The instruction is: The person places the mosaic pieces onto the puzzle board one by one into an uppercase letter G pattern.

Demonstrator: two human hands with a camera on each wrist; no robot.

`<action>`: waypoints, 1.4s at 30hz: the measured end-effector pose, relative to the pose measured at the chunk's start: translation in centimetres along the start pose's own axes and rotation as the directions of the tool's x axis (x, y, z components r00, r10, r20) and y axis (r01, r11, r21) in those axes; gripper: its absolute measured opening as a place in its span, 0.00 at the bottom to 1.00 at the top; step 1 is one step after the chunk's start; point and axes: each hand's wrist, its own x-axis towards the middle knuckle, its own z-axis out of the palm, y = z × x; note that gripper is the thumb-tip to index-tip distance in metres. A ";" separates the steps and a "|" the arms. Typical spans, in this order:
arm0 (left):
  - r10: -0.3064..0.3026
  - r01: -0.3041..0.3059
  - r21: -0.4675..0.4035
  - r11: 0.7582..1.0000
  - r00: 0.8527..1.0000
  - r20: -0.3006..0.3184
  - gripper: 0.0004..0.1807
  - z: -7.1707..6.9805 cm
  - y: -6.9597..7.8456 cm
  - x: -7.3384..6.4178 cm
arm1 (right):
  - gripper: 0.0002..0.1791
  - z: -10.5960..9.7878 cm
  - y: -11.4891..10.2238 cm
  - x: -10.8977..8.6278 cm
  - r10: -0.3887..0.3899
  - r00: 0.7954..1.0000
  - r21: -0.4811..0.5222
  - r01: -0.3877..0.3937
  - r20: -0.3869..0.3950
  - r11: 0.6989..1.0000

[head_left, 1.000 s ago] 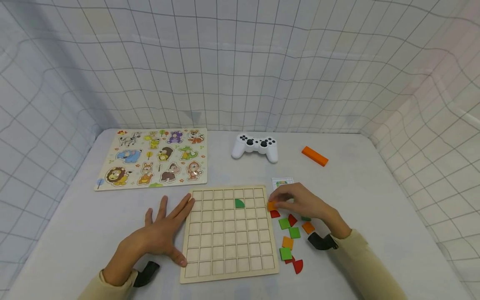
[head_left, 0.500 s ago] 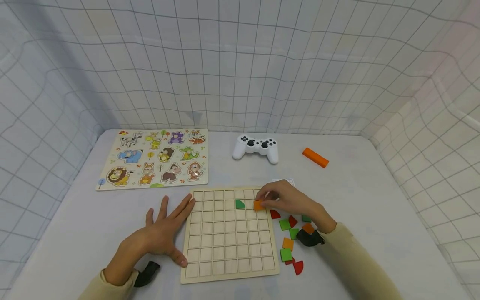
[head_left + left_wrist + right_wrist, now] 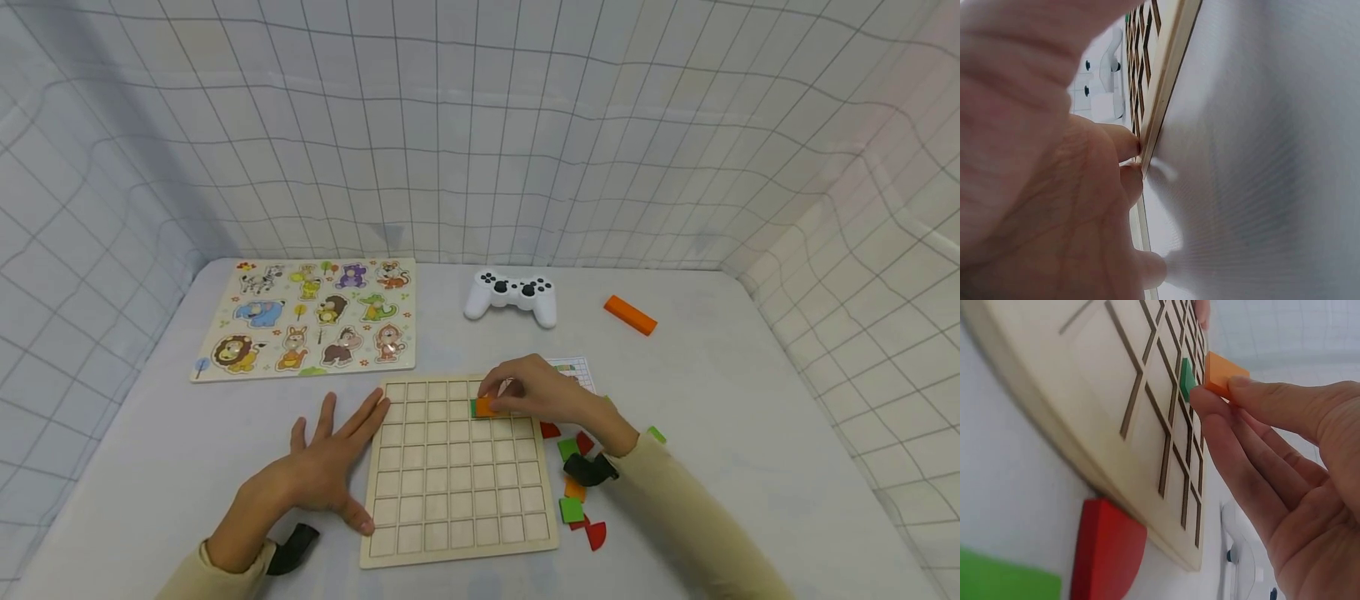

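Note:
My right hand [image 3: 542,392] pinches an orange square tile [image 3: 1222,372] between thumb and fingers, held just above the wooden grid board [image 3: 450,500]. Beneath and beside that tile, a green quarter-round tile [image 3: 1187,380] sits in one of the board's cells; in the head view the orange tile partly covers it. My left hand [image 3: 318,477] lies spread along the board's left edge, thumb and fingertips touching the frame. In the left wrist view, fingertips [image 3: 1127,145] meet the board's side.
Loose red, green and orange tiles lie right of the board, among them a green square [image 3: 572,510] and a red quarter-round [image 3: 596,535]. A printed card [image 3: 585,371] is partly behind the right hand. Farther back are an animal puzzle [image 3: 307,317], a white game controller [image 3: 512,296] and an orange bar [image 3: 631,315].
My right hand has carried the orange tile leftward from the board's right edge to above the green quarter-round tile. The left hand has stayed in place.

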 end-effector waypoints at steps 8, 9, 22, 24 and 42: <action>0.008 -0.008 0.004 1.000 1.000 -0.002 0.86 0.0 0.1 -0.1 | 0.10 0.8 -0.6 1.7 0.001 1.000 -0.041 -0.002 -0.021 0.999; 0.008 -0.008 0.004 1.000 1.000 -0.001 0.86 0.0 0.1 -0.1 | 0.10 0.9 -0.8 2.0 0.003 1.000 -0.052 -0.004 -0.021 0.999; -0.006 0.006 0.006 1.000 1.000 0.005 0.85 -0.1 0.3 0.0 | 0.09 1.9 -1.4 3.1 -0.046 0.998 -0.186 0.038 -0.037 0.982; -0.006 0.006 0.002 1.000 1.000 0.004 0.86 -0.1 0.2 0.0 | 0.09 2.0 -1.5 3.1 -0.051 0.998 -0.196 0.042 -0.040 0.980; -0.007 0.007 0.001 1.000 1.000 0.008 0.85 -0.1 0.2 -0.1 | 0.11 2.6 -1.7 2.9 -0.037 0.999 -0.349 0.031 -0.011 0.936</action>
